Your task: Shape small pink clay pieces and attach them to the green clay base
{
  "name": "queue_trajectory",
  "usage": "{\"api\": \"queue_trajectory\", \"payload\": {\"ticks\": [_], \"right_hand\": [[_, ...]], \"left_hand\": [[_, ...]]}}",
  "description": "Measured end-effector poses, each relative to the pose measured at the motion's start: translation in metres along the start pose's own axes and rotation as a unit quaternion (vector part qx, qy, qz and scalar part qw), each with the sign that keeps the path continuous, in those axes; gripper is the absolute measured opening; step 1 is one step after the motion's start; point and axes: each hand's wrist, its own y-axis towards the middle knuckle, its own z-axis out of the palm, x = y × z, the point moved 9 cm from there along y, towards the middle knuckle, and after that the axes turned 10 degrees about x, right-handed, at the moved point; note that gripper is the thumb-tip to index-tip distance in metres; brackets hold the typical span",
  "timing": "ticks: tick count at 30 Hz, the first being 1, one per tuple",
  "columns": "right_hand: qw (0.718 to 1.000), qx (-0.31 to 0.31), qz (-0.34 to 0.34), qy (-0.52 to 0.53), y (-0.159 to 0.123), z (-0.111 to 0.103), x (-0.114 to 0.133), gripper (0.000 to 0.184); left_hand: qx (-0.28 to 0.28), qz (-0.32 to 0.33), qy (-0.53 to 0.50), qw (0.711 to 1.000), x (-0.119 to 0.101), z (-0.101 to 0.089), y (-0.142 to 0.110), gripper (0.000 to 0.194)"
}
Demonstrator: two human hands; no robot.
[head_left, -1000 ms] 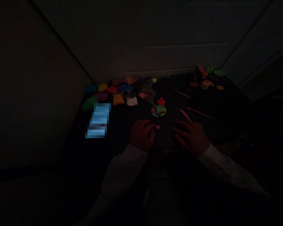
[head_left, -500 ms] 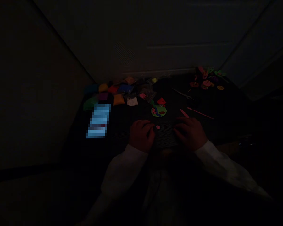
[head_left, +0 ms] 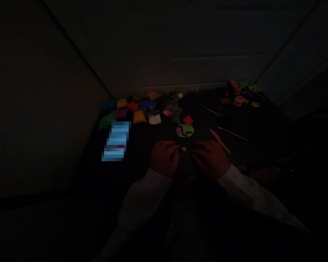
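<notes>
The scene is very dark. My left hand point(head_left: 164, 158) rests on the dark table point(head_left: 262, 127) with its fingers curled, just left of a small pink clay dot point(head_left: 184, 149). My right hand point(head_left: 211, 158) lies beside it with fingers bent toward the dot. Whether either hand holds anything is hidden by the gloom. Just beyond the dot sits a round green clay figure point(head_left: 184, 130) with red and blue bits, and a red clay lump point(head_left: 188, 119) behind it.
Several coloured clay packets point(head_left: 133, 107) lie at the back left. A lit blurred screen point(head_left: 116, 141) is at the left. Two pink modelling tools point(head_left: 221, 140) lie to the right, with small clay shapes point(head_left: 239, 95) at the back right by the wall.
My right hand has slid left toward the pink dot, uncovering the pink tool beside it. My left hand has stayed in place.
</notes>
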Motion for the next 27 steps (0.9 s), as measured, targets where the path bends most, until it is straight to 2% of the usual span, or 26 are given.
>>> {"api": "queue_trajectory", "payload": {"ticks": [3,9,16,20,27], "right_hand": [[1.0,0.007,-0.026,-0.008,-0.0054,0.0008,0.0053,0.028],[0.999,-0.016,-0.028,-0.008,-0.0093,-0.0027,0.0054,0.027],[0.999,-0.012,-0.029,-0.008,-0.0101,-0.0028,0.0062,0.028],[0.998,-0.007,-0.055,-0.007,-0.0112,-0.0022,0.0107,0.026],[0.999,-0.012,-0.05,-0.007,-0.011,-0.0015,0.0088,0.028]], "left_hand": [[-0.006,-0.003,-0.002,1.0,0.0009,-0.0008,-0.001,0.017],[-0.003,0.004,-0.004,1.0,-0.0002,-0.0008,-0.0005,0.017],[0.004,-0.002,-0.002,1.0,-0.0006,0.0003,0.0009,0.017],[0.002,-0.001,-0.006,1.0,-0.0001,0.0004,0.0007,0.016],[0.0,-0.005,-0.008,1.0,0.0017,0.0006,-0.0006,0.017]]}}
